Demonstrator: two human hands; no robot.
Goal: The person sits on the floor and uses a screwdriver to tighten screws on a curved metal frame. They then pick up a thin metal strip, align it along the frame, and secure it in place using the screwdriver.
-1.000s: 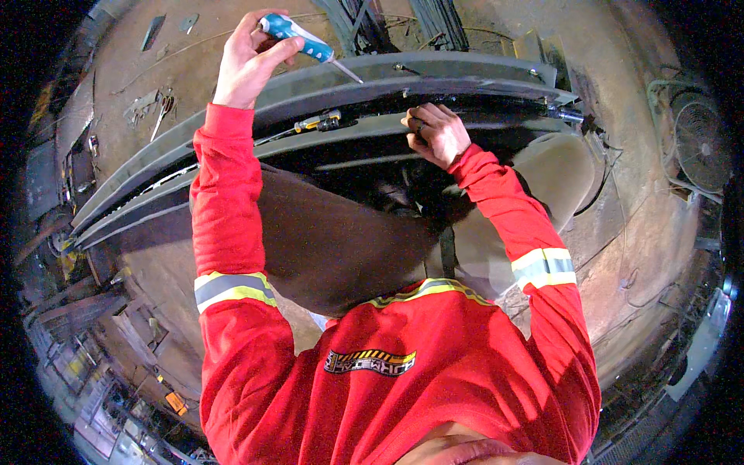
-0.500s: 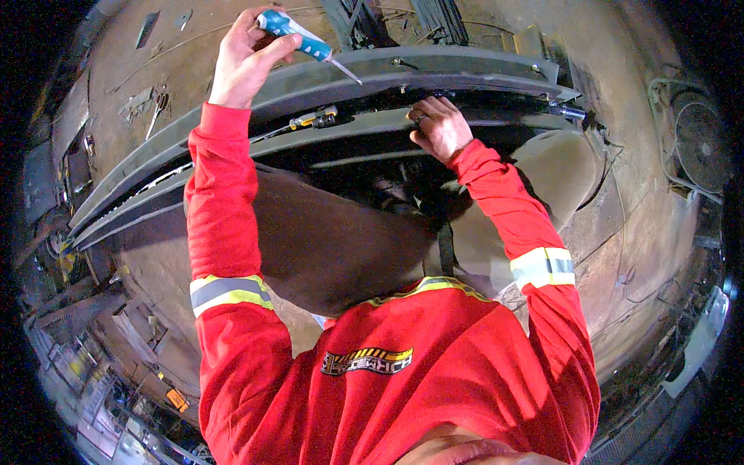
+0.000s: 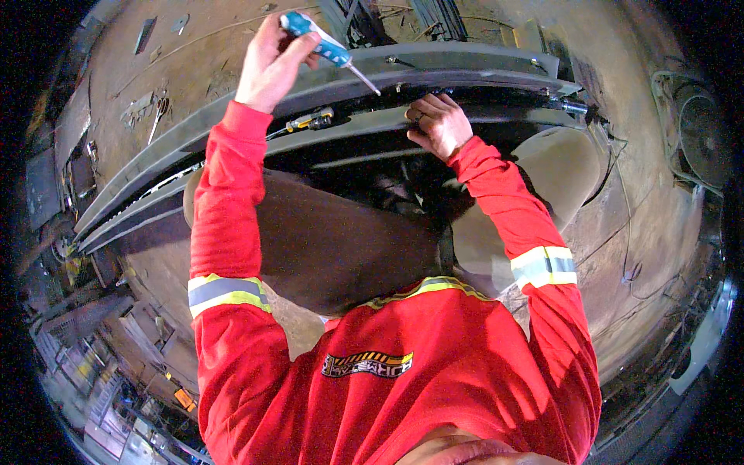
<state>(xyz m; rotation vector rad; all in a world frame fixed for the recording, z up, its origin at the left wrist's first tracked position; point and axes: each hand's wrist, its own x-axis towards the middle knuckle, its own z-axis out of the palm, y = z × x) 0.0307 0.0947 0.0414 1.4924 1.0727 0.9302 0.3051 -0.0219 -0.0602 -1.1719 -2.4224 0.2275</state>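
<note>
My left hand grips the blue and white handle of a screwdriver. Its bare shaft slants down to the right, the tip just over the inner side of a long grey metal channel. To the right of that tip, my right hand rests at the channel's near edge. Its fingers are curled inward and their tips are hidden, so whatever they pinch does not show. A yellow and grey-handled tool lies inside the channel, between my two arms.
Bolts stick out of the channel's far flange, and a shiny cylindrical piece sits near its right end. Dark metal bars lie on the floor beyond. Scissors lie at the left, and a round fan stands far right.
My left hand has moved right with the screwdriver, bringing its tip nearer my right hand and slightly lower. My right hand has stayed almost in place.
</note>
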